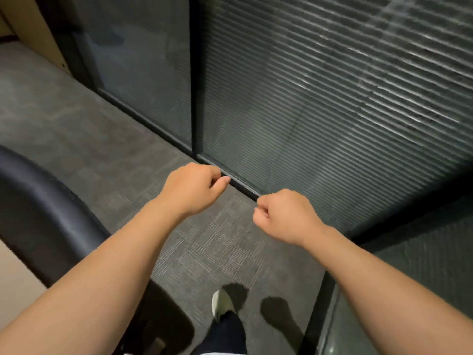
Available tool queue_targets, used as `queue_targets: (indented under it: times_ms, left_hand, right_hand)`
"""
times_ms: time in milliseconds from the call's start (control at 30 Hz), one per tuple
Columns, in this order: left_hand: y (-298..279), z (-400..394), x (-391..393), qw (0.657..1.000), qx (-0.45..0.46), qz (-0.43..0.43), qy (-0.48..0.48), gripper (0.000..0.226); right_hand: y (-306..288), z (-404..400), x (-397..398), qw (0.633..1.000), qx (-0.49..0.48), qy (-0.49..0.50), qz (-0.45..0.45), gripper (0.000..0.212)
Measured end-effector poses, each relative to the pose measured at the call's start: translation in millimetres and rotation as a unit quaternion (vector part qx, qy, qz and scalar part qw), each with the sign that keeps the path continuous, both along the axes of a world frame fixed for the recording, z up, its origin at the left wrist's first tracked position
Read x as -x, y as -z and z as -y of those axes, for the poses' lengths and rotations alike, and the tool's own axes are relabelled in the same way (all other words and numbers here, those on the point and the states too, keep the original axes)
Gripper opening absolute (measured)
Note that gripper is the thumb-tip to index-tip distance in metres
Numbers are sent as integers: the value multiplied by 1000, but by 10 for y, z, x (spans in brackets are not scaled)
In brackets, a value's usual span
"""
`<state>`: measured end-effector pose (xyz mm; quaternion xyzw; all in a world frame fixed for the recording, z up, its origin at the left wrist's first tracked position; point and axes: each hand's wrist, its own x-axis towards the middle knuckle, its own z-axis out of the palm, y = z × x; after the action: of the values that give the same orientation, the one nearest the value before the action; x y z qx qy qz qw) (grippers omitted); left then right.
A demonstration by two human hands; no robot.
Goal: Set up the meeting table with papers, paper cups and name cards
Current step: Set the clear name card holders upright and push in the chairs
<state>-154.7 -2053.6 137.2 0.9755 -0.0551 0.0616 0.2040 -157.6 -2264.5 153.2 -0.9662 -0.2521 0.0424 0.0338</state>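
Note:
Both of my bare arms reach forward over grey carpet. My left hand (pixel 193 187) is curled into a loose fist with nothing in it. My right hand (pixel 284 213) is also closed in a fist and holds nothing. No papers, paper cups or name cards are in view. A pale corner of a table (pixel 15 280) shows at the lower left edge.
A black chair back (pixel 48 208) curves along the left. A glass partition with horizontal blinds (pixel 332 98) stands straight ahead, its dark frame post (pixel 197 78) in the middle. A glass panel (pixel 399 290) stands at the right. My shoe (pixel 221 302) is on the patterned carpet (pixel 225 242).

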Motion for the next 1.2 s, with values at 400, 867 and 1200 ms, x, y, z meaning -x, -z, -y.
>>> queue_targets:
  times_ms: [400,867,1200]
  left_hand:
    - [-19,-1371,-1332,970,6,12,-243,43]
    - [-330,-3473,-1232,787,-49,12,-614,46]
    - [-78,-4256,-290,601,-1,-16,-799,47]
  right_hand:
    - [-42,-1612,-2426,973,-37,-227,-14,41]
    - [-156,-5261,-3428,785,-71,-614,-39,41]
    - [-150,-6959,-2194,563,-59,-824,-29,37]
